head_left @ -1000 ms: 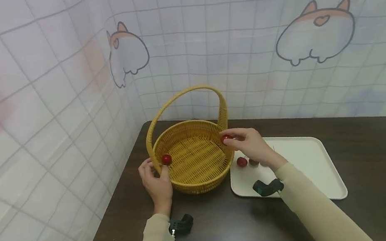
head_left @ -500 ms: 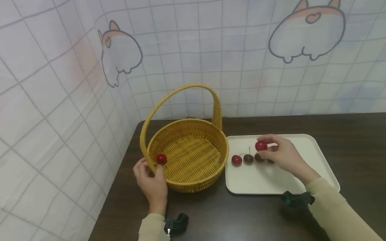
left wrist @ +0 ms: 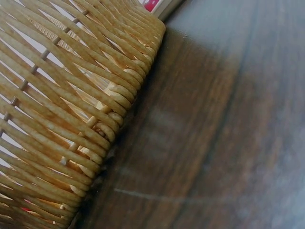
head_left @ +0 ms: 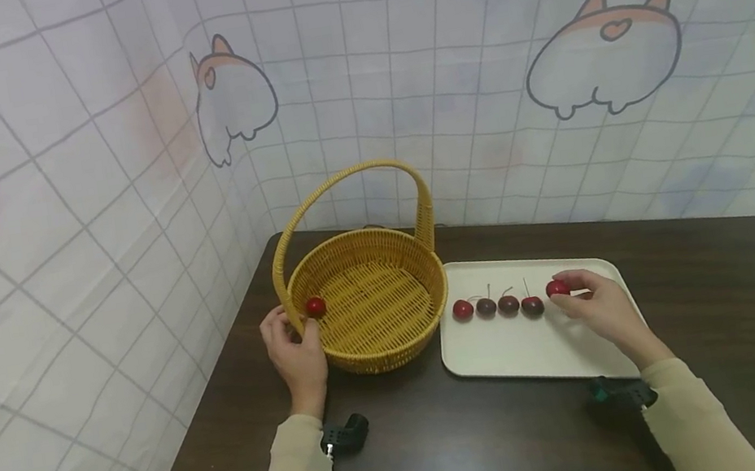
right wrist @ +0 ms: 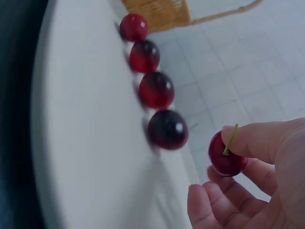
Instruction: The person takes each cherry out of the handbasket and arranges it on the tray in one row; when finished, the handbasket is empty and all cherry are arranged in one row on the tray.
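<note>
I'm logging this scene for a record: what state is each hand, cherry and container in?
Left hand: gripping the basket beside its handle.
Right hand: pinching one cherry.
Basket: upright on the table, handle raised.
Cherry in basket: near the left thumb; contact unclear.
Tray: flat on the table, bearing four cherries.
Four tray cherries: in a row, stems attached.
Pinched cherry: green stem attached.
</note>
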Tool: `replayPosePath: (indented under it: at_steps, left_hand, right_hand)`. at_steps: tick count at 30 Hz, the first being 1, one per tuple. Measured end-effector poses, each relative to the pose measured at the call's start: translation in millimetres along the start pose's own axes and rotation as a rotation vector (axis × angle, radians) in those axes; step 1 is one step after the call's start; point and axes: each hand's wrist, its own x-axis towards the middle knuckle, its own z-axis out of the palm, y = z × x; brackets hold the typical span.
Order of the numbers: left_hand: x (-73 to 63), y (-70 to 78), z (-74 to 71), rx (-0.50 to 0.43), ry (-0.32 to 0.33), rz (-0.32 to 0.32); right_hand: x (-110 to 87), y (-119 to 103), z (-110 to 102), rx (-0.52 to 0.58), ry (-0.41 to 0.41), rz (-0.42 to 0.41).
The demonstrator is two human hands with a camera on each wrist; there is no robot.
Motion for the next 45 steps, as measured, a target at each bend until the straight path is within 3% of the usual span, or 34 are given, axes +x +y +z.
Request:
replayPosePath:
  at_steps: [17,45]
  left_hand:
    - [0.4,-0.1,-0.7,0.005,0.002,-0.012]
    - [-0.2,0.9,-0.9,0.005,-0.001,-0.013]
  right_hand:
    - [2.7,17.5,5.9,-0.087,-0.037,0.107]
    - [-3.1,20.0,6.7,-0.054,-0.023,0.083]
